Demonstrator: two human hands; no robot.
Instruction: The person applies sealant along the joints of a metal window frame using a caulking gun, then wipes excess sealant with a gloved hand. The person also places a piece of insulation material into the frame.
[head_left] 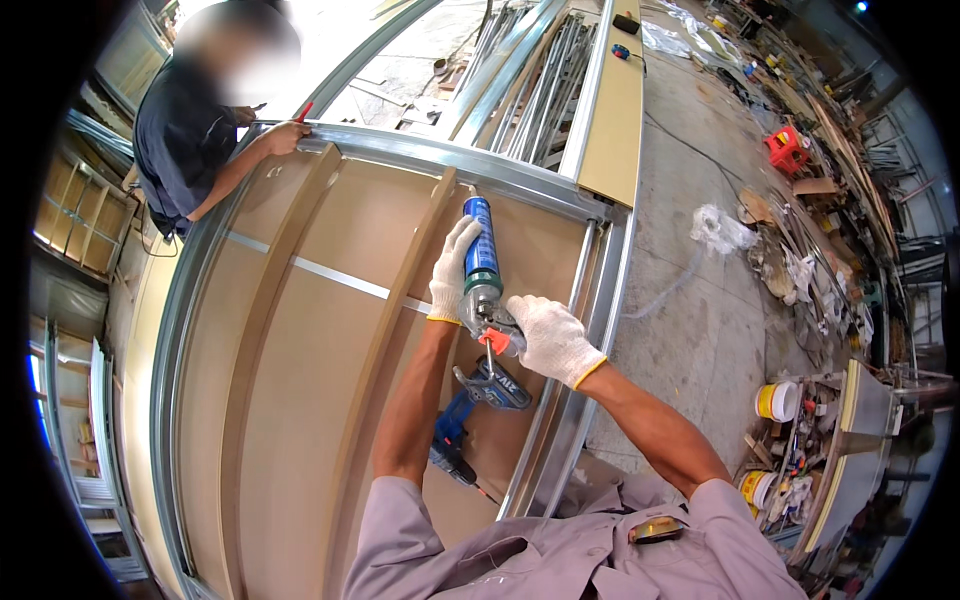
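A caulking gun [483, 290] loaded with a blue cartridge [481, 235] is held over a framed panel [330, 320], its nozzle pointing at the far metal rail [430, 153] beside the end of a brown strip [385, 335]. My left hand [453, 270], in a white knit glove, wraps the cartridge from its left side. Around the gun's handle and trigger is my right hand [553, 338], gloved too; it hides most of the handle. Below the gun, a blue cordless drill [452, 440] lies on the panel, its battery end partly behind the gun's rod.
At the far left corner another person [185, 130] rests a hand with a red-tipped tool [305, 112] on the frame. Metal profiles [540, 80] lie beyond the rail. Right of the frame, the concrete floor holds a plastic bag [722, 231], a red crate [787, 150] and buckets [778, 401].
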